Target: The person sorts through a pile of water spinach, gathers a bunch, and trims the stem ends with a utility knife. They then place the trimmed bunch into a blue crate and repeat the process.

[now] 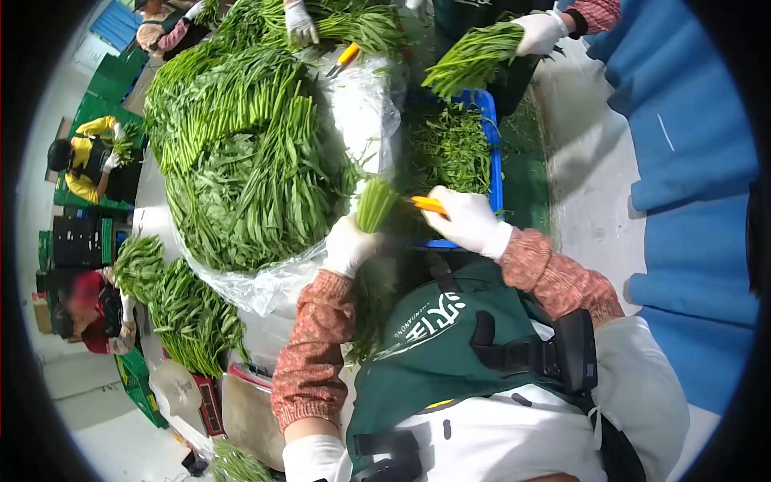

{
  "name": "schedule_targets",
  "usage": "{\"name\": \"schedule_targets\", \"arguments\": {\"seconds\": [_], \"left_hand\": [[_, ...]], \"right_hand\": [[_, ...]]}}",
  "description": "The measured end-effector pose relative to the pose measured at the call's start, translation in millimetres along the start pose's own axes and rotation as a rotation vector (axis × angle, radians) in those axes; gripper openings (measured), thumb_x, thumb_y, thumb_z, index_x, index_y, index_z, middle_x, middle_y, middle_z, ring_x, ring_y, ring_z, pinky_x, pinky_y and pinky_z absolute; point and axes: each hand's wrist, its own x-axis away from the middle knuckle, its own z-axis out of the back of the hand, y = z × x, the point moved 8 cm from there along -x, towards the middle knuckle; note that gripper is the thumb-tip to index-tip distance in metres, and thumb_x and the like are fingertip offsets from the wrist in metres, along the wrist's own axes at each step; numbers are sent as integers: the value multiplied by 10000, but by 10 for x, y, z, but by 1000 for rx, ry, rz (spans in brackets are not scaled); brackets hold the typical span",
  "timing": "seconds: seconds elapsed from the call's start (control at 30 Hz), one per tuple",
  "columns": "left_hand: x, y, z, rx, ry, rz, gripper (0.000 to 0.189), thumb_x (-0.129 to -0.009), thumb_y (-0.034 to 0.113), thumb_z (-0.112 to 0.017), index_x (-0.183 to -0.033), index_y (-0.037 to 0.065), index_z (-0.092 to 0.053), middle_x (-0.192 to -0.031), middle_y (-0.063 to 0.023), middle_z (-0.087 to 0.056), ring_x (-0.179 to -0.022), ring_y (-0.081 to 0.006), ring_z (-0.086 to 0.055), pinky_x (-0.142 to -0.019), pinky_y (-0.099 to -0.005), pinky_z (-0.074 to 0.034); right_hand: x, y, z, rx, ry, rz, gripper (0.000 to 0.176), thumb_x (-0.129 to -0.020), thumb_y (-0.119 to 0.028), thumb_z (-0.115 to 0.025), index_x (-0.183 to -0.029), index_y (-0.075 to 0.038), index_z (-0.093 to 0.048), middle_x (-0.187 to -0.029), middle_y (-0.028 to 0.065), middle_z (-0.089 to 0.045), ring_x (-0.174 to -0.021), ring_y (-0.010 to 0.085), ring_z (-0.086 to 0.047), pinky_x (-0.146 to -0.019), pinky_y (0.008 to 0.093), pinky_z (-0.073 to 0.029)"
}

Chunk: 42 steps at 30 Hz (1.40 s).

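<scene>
My left hand [351,245], in a white glove, is closed round a bunch of leafy greens [376,205], which look like water spinach. Its cut stalk ends point up and away from me, and its leaves hang down, blurred, beside my apron. Just right of the stalks, my gloved right hand [474,221] grips an orange-handled knife [428,205]. The handle points at the stalk ends; its blade is too blurred to make out. Below and beyond my right hand is a blue crate [495,153] holding loose trimmed greens [454,149].
A large heap of greens [241,161] lies on plastic sheeting [361,104] to the left. Another orange-handled knife [344,60] rests there. Across the crate, a co-worker's gloved hand [542,34] holds a bunch [474,60]. More greens [193,313] and a scale [175,390] are at lower left.
</scene>
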Motion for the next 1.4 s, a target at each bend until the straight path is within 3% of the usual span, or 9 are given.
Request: {"name": "schedule_targets", "arguments": {"seconds": [0.3, 0.4, 0.6, 0.8, 0.93, 1.1, 1.17, 1.3, 1.4], "left_hand": [[141, 189, 401, -43, 282, -140, 373, -704, 293, -738, -999, 74, -676, -833, -183, -701, -812, -378, -686, -731, -435, -547], [176, 247, 500, -357, 396, -73, 267, -688, 175, -719, -897, 50, -613, -787, -182, -686, -788, -382, -679, -726, -437, -540], [179, 501, 278, -601, 475, -292, 270, -712, 247, -757, -792, 82, -559, -729, -165, -656, -710, -344, -667, -694, -433, -492], [391, 586, 418, -484, 672, -452, 308, -637, 178, -761, -872, 103, -576, -758, -111, -633, -715, -331, -627, -675, -429, -479], [381, 425, 517, -310, 549, -313, 261, -672, 123, -740, -892, 71, -609, -760, -107, -668, -668, -316, -636, -630, -384, -500], [283, 535, 407, 616, -19, -159, 217, -772, 32, -722, -980, -4, -674, -755, 16, -646, -630, -69, -573, -571, -243, -465], [260, 510, 296, 702, -146, -200, 199, -763, 29, -707, -956, 1, -669, -766, 12, -643, -634, -77, -578, -578, -243, -467], [421, 457, 307, 869, -297, -127, 264, -683, 12, -723, -930, -2, -632, -774, -34, -629, -651, -134, -599, -606, -275, -494], [464, 318, 484, 897, -199, -109, 346, -657, 1, -732, -980, 5, -606, -793, -45, -621, -667, -164, -611, -616, -295, -510]], "right_hand": [[664, 1578, -810, 152, -352, -379, 392, -923, -446, -533, -1005, -73, -620, -812, 222, -684, -761, 408, -676, -680, 517, -525], [564, 1325, -438, 126, -166, -358, 328, -926, -396, -561, -933, -70, -595, -711, 189, -670, -685, 405, -667, -636, 507, -523], [-143, -270, 227, -26, 104, 65, 209, -904, -296, -624, -925, -93, -580, -710, 170, -650, -617, 378, -648, -558, 478, -514], [256, 1053, -550, 235, -276, -277, 368, -929, -402, -533, -959, -41, -597, -778, 188, -695, -707, 407, -675, -653, 519, -543], [449, 983, -259, 171, -157, -353, 330, -933, -385, -561, -952, -56, -587, -733, 175, -674, -705, 371, -675, -641, 490, -527], [-3, -326, 347, -99, 290, 230, 222, -823, -165, -704, -988, -71, -589, -820, 127, -658, -687, 342, -656, -609, 416, -519], [-127, -559, 374, -127, 352, 367, 272, -775, -162, -736, -987, -84, -584, -820, 110, -631, -688, 328, -651, -635, 398, -529], [-216, 511, -476, 1, -193, -180, 335, -944, -419, -543, -1029, -97, -587, -768, 219, -674, -733, 442, -653, -670, 524, -521], [148, 940, -622, -30, -210, -246, 343, -938, -414, -556, -998, -78, -593, -755, 216, -667, -712, 428, -646, -636, 521, -485]]}}
